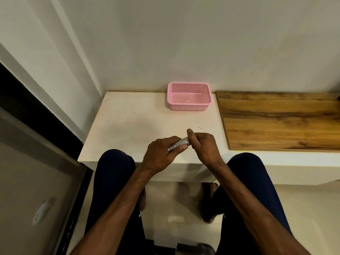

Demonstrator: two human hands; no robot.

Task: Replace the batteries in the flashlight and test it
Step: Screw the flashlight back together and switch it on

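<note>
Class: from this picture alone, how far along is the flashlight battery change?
Done: nothing shows as finished; no loose batteries are visible. In hand: left hand and right hand each grip an end of the flashlight above the table. Left: likely the swap, certainly the test.

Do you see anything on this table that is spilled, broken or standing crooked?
Nothing stands out. The left hand and right hand grip the silver flashlight above the white table; no damage shows. The pink basket stands level near the wall. Only a few tiny dark specks lie on the table.
</note>
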